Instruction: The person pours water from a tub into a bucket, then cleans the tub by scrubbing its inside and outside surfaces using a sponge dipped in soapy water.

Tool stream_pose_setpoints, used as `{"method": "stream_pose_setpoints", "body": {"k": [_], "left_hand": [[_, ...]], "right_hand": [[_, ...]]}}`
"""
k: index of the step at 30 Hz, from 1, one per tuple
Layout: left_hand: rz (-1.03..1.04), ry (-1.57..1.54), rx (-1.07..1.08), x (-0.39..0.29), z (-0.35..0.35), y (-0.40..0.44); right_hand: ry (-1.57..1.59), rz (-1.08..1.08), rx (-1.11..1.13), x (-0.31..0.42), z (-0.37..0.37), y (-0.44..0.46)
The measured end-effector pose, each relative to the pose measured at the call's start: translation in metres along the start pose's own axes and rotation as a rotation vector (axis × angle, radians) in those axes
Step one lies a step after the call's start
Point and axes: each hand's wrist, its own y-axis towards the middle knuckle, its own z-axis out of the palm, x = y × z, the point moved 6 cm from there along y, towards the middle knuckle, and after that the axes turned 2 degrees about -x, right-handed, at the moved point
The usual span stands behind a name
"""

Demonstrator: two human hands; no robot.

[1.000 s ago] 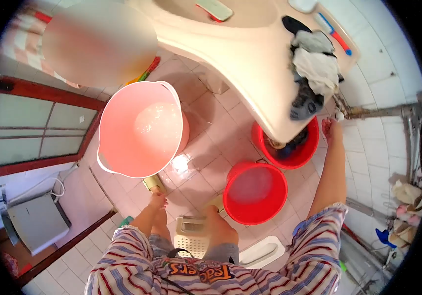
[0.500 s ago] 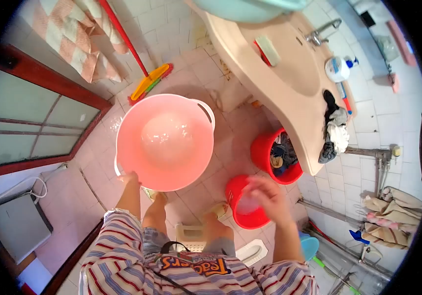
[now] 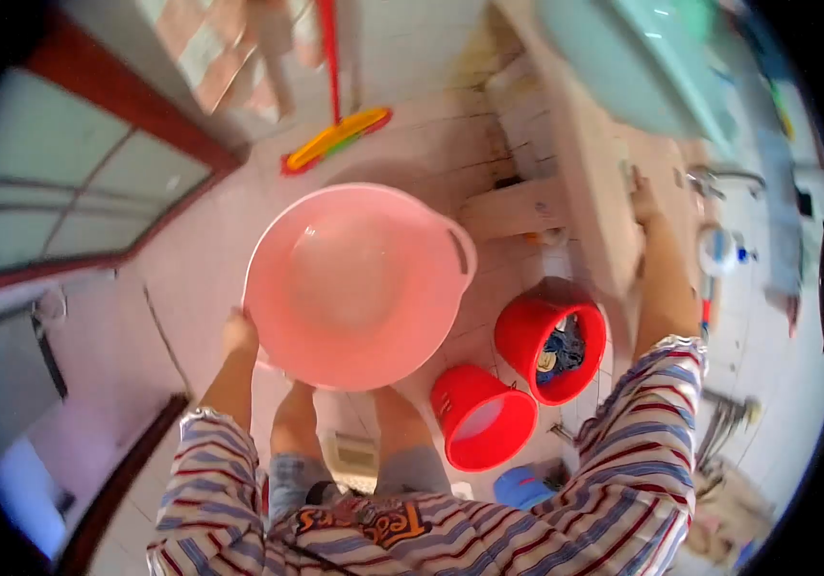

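A large pink basin (image 3: 422, 288) with a little clear water in its bottom is in front of me, above the tiled floor. My left hand (image 3: 240, 336) grips its near left rim. On the opposite side, a handle slot faces right. My right hand (image 3: 641, 199) is stretched far out to the right, over the beige sink counter (image 3: 590, 192). Its fingers are small and blurred, and what they touch cannot be made out.
Two red buckets stand right of my legs: one (image 3: 518, 336) with dark clothes, the other (image 3: 450, 408) with cloudy liquid. A pale teal basin (image 3: 623, 58) overhangs the sink near the faucet (image 3: 729, 179). A yellow-headed broom (image 3: 340, 139) leans behind. A framed door (image 3: 66, 182) is left.
My right hand has swung from above the red buckets up and right to the sink. The pink basin stays in my left hand. The view has shifted and blurred.
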Motion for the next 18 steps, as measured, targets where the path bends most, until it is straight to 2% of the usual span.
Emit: {"method": "stream_pose_setpoints", "body": {"k": [1, 2, 3, 4, 7, 14, 16, 18], "left_hand": [[-0.042, 0.026, 0.002, -0.004, -0.006, -0.012], [-0.050, 0.006, -0.046, 0.013, 0.009, -0.004], [-0.087, -0.013, -0.033, -0.004, -0.007, -0.018], [-0.066, -0.001, -0.104, 0.004, 0.001, -0.015], [-0.033, 0.077, -0.182, 0.008, -0.002, -0.012], [-0.007, 0.131, -0.219, -0.010, -0.008, -0.013], [0.023, 0.135, -0.229, -0.010, -0.005, -0.013], [0.061, 0.136, -0.241, -0.006, -0.003, -0.009]], "right_hand": [[0.078, -0.071, 0.118, -0.049, 0.019, 0.036], [-0.096, -0.036, 0.180, 0.003, 0.015, 0.023], [0.054, -0.172, 0.041, -0.092, 0.039, 0.071], [-0.099, -0.091, 0.152, -0.065, 0.031, 0.066], [-0.112, 0.024, 0.226, -0.033, 0.014, 0.062], [0.420, 0.279, 0.233, -0.008, -0.028, 0.050], [0.519, 0.320, 0.152, 0.006, -0.050, 0.035], [0.305, 0.463, -0.224, 0.023, -0.104, -0.010]]}}
